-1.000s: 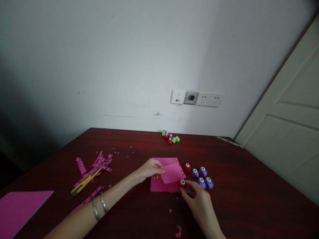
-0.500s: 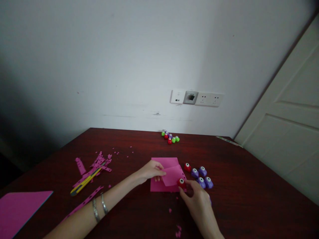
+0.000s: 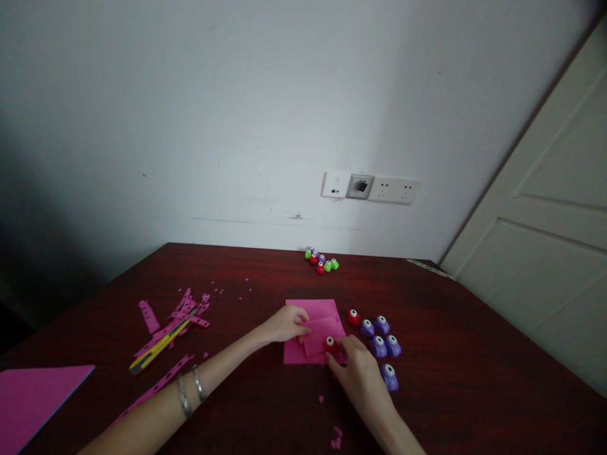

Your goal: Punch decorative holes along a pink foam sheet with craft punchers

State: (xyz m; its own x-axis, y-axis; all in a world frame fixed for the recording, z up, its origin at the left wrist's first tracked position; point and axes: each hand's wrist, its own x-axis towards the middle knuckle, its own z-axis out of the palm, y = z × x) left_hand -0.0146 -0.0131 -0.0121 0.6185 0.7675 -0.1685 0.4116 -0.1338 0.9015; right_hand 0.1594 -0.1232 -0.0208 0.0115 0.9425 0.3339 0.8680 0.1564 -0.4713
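Between the thumb and fingers of my left hand [image 3: 288, 325] is the left edge of a small pink paper sheet [image 3: 318, 330]. Beneath it, on the table, lies a larger pink square sheet [image 3: 303, 308]. My right hand [image 3: 358, 370] grips a red craft punch [image 3: 331, 344] with a white and black top, at the lower right part of the small sheet. I cannot tell whether the paper sits in the punch's slot. Right of the papers stand another red punch [image 3: 353, 318] and several purple punches [image 3: 380, 325].
On the left, a yellow utility knife [image 3: 164, 344] lies among punched pink strips [image 3: 148, 317]. A large pink sheet [image 3: 42, 398] rests at the front left. More small punches [image 3: 320, 268] stand near the wall; a ruler-like strip [image 3: 429, 268] lies at the back right.
My right hand has moved left with the red punch, from the small sheet's right edge further over it. A purple punch beside that hand is now uncovered. The view shifted slightly.
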